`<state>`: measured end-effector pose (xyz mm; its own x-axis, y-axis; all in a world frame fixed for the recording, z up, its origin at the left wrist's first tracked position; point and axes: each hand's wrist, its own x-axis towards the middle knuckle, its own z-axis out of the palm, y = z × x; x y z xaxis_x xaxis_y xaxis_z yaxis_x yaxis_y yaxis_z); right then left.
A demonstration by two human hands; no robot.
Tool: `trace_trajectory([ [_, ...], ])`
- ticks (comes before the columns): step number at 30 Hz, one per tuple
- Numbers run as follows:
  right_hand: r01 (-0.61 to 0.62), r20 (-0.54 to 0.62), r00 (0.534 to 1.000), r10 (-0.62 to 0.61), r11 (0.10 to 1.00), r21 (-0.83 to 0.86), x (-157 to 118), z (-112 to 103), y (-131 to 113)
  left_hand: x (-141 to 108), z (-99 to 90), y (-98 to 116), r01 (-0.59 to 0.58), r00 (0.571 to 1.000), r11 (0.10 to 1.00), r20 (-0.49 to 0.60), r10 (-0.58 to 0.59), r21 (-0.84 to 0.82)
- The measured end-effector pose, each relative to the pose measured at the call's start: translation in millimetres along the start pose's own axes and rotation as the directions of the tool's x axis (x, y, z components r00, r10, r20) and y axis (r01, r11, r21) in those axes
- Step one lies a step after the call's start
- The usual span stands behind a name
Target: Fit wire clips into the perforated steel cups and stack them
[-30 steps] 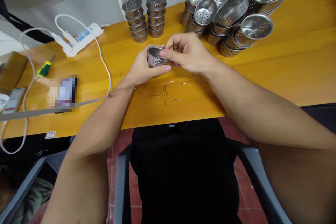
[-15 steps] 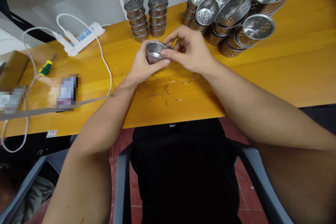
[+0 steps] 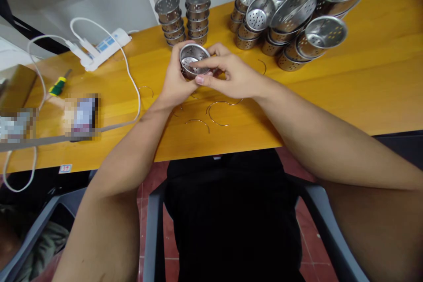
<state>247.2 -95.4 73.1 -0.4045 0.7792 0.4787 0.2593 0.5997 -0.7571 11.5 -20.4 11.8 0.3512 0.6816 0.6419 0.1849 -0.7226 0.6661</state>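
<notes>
A small perforated metal cup (image 3: 194, 54) is held above the table, its opening tilted up toward me. My left hand (image 3: 174, 77) wraps round its left side and underside. My right hand (image 3: 231, 72) is at the cup's right side, with the index finger reaching inside over the rim and the thumb against the outside near the front. Its other fingers are partly hidden behind the cup. Thin curved wires (image 3: 216, 122) lie on the wooden table (image 3: 172, 141) below my hands.
Two stacks of perforated cups (image 3: 198, 13) stand at the back. More cups and larger strainers (image 3: 294, 13) are piled at the back right. On the left are a power strip (image 3: 110, 48) with white cables, a green-yellow screwdriver (image 3: 57, 86) and a blurred phone (image 3: 85, 114).
The cup has tipped its opening more toward me and moved slightly up and left. My right index finger has gone from behind the rim into the cup. A curved wire right of my right hand is uncovered.
</notes>
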Motion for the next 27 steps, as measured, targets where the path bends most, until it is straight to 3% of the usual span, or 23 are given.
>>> trace_trajectory([
  [3, -0.003, -0.012, 1.0, 0.003, 1.0, -0.014, -0.7, 1.5, 1.5, -0.4, 0.4, -1.7, -0.03, 0.999, 0.999, 0.029, 0.031, -0.045],
  [7, 0.007, -0.104, 0.995, -0.008, 1.0, -0.009, 1.2, -3.7, 1.7, -0.6, -4.6, -0.1, 0.006, 0.996, 0.998, 0.086, -0.011, 0.06],
  [13, 0.015, -0.254, 0.967, -0.028, 0.998, -0.054, 9.6, -15.7, 30.4, 1.3, -22.5, -5.9, 0.007, 1.0, 0.99, 0.018, -0.009, 0.144],
  [17, 0.022, -0.214, 0.976, -0.041, 0.996, -0.09, 12.6, -11.4, 58.0, -4.1, -23.3, -28.9, 0.063, 0.996, 0.994, 0.062, -0.068, 0.084],
  [21, 0.003, -0.178, 0.984, -0.023, 0.994, -0.113, 13.4, -3.2, 65.5, -8.5, -18.7, -48.7, 0.132, 0.984, 0.991, 0.121, -0.13, -0.008],
  [27, -0.077, -0.168, 0.985, 0.043, 0.977, -0.201, 12.7, -13.3, 66.4, -7.7, -21.0, -32.5, 0.162, 0.96, 0.983, 0.216, -0.176, 0.081],
])
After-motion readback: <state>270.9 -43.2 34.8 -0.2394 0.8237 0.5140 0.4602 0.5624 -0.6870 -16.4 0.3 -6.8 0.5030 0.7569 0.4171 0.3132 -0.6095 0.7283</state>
